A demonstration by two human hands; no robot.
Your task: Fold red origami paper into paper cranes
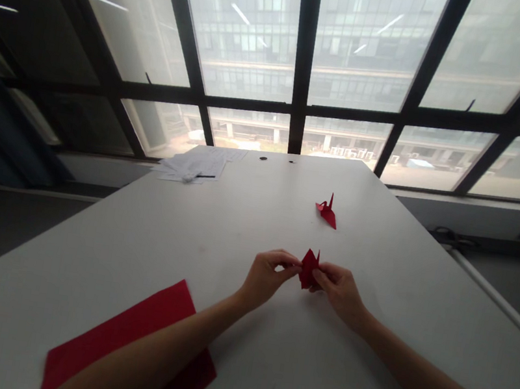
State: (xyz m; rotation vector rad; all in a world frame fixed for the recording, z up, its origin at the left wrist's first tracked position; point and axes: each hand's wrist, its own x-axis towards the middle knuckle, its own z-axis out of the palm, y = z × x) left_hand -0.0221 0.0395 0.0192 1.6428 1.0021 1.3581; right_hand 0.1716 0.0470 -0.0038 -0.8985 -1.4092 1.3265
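Observation:
Both hands meet over the middle of the white table [365,342]. My left hand [267,276] pinches the left side of a small folded red paper piece [309,268]. My right hand [339,290] pinches its right side, fingers curled under it. The piece is held just above the tabletop, pointed flaps up. A finished red paper crane [327,211] stands on the table a little beyond the hands, untouched.
A flat red paper sheet [128,338] lies at the near left, partly under my left forearm. White papers [198,165] sit at the far left corner. Two small dark dots [263,157] lie near the far edge. Large windows stand behind the table.

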